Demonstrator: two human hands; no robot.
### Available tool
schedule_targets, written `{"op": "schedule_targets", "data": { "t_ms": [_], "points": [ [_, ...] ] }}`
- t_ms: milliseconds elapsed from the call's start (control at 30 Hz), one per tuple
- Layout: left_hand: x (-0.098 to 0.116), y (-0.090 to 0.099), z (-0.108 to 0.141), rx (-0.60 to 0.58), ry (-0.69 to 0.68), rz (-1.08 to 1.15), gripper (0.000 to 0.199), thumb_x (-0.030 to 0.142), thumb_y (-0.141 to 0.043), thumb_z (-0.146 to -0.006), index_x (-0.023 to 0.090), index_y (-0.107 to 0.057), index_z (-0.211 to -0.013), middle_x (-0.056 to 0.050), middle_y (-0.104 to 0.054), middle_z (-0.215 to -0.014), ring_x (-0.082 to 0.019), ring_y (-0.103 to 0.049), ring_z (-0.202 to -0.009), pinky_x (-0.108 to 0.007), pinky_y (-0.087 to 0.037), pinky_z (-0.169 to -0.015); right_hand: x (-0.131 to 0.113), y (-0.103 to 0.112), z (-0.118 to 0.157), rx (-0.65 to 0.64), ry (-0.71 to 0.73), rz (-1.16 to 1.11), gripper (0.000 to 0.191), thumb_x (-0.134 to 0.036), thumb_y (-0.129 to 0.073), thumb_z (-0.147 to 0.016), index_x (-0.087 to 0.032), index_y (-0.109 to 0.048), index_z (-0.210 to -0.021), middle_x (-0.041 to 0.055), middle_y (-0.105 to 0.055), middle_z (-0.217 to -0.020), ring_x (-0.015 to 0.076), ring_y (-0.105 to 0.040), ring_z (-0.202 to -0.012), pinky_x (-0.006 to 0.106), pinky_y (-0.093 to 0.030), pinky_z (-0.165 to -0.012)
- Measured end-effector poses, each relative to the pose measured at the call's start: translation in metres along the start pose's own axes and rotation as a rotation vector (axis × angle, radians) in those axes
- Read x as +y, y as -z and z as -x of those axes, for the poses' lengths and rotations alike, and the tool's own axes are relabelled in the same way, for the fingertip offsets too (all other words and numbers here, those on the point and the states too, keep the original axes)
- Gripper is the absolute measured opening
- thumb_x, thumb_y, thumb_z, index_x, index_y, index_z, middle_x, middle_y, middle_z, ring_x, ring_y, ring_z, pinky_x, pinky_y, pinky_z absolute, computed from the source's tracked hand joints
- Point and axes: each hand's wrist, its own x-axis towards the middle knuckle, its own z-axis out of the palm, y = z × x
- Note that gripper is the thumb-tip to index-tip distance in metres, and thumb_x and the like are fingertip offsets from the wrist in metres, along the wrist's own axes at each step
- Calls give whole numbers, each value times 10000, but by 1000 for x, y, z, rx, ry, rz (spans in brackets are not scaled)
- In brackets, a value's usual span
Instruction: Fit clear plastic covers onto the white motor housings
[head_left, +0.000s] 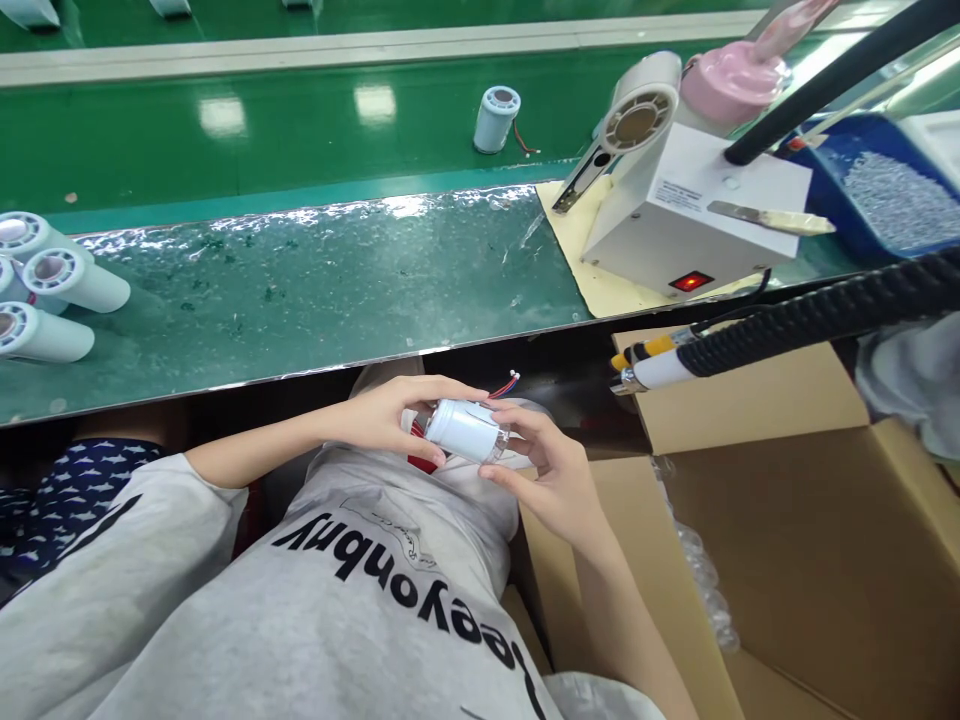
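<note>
Above my lap, both hands hold a light-blue cylinder (463,430) lying on its side, with clear plastic film standing out at its right end. My left hand (386,415) grips the left end between thumb and fingers. At the right end, my right hand (544,460) has its fingertips and thumb on the cylinder and film. Thin red and blue wires with small white plugs (514,378) stick out behind it. What the left end looks like is hidden by my left hand.
Several similar cylinders (71,280) lie at the bench's left. Another cylinder (496,120) stands on the green belt (300,130). A white box with a lit red switch (690,225), a handheld fan (637,115) and a blue tray (832,180) are at right. Below sits an open carton (810,540); a black hose (817,315) crosses above.
</note>
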Motion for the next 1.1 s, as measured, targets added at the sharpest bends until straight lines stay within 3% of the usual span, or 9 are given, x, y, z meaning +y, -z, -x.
{"op": "schedule_targets", "data": {
  "t_ms": [267,667,900,1100],
  "points": [
    [2,0,1,-25,-25,-54,686,314,-848,-794,302,-606,-1436,-109,-596,-1504,-303,-574,-1375,-428,-512,-1100,2,1,1,0,-141,-118,482,-521,-859,-788,-281,-664,-1158,85,-712,-1185,237,-733,-962,360,-665,-807],
    [3,-1,0,-27,18,-37,709,316,-850,-783,294,-598,-1445,-117,-578,-1518,-305,-571,-1374,-426,-519,-1091,6,-4,0,32,-209,-241,529,-623,-833,-769,-277,-633,-1115,68,-722,-1078,221,-714,-874,330,-623,-723],
    [1,-3,-2,-33,23,-25,725,299,-849,-786,286,-585,-1461,-124,-573,-1518,-297,-577,-1367,-389,-542,-1058,14,-6,3,55,-223,-371,467,-572,-846,-782,-274,-659,-1090,34,-729,-996,168,-684,-774,273,-616,-655],
    [1,-4,-1,-40,-44,-79,721,289,-838,-804,294,-572,-1474,-121,-581,-1512,-292,-571,-1376,-400,-526,-1087,16,-7,5,45,-367,-492,472,-576,-820,-794,-238,-624,-1057,-14,-687,-826,145,-686,-632,282,-639,-564]
  ]
}}
